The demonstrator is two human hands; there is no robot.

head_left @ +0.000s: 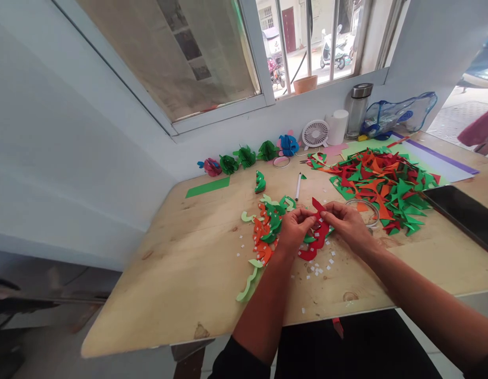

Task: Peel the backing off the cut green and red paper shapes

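Between both hands hangs a wavy red paper strip (319, 241) with small white squares stuck along it. My left hand (296, 227) pinches it near its upper end, and my right hand (345, 222) pinches it just opposite, fingertips almost meeting. Left of the hands lies a heap of wavy cut pieces: green paper (272, 217), orange paper (261, 231) and a pale green strip (251, 280), several with white squares on them. Loose white squares (317, 270) are scattered on the wood below the strip. A roll of tape (376, 211) lies beside my right hand.
A large pile of red, orange and green scraps (380, 184) covers the right side, with a phone (462, 213) next to it. A pen (298, 186) lies beyond my hands. Folded paper figures (244, 156), a small fan (315, 133) and a glass bottle (358, 113) line the wall.
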